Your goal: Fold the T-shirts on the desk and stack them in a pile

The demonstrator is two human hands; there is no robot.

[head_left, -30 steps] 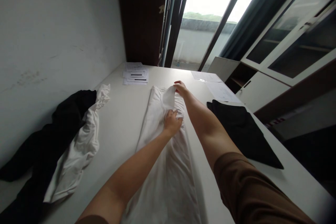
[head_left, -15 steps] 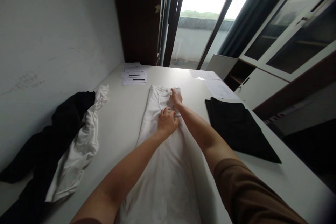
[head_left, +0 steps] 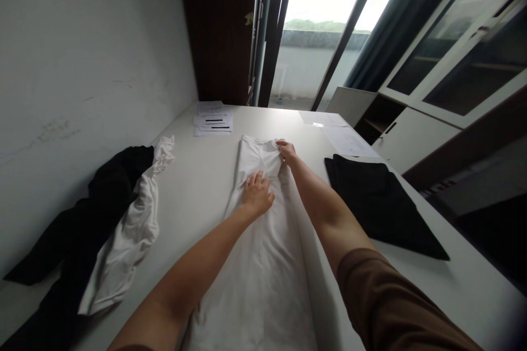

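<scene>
A long white garment (head_left: 263, 263), folded lengthwise into a strip, lies down the middle of the table, its narrow end pointing away from me. My left hand (head_left: 258, 195) rests on it below that far end, fingers spread and palm down on the cloth. At the far right corner, my right hand (head_left: 287, 152) pinches the garment's edge between thumb and fingers. Creases run through the cloth between the two hands. The garment's near part passes beneath my forearms and out of view at the bottom.
Left, by the wall, lie a crumpled black garment (head_left: 102, 197) and a crumpled white one (head_left: 138, 236). A folded black garment (head_left: 379, 203) lies right. Paper sheets (head_left: 213, 119) are at the table's (head_left: 197, 175) far left, more papers (head_left: 349, 140) far right. A cabinet (head_left: 415, 137) stands beyond.
My right hand has moved outward to the far right corner and now pinches the edge. My left hand has slid slightly left and flattened. The cloth at the far end looks smoother.
</scene>
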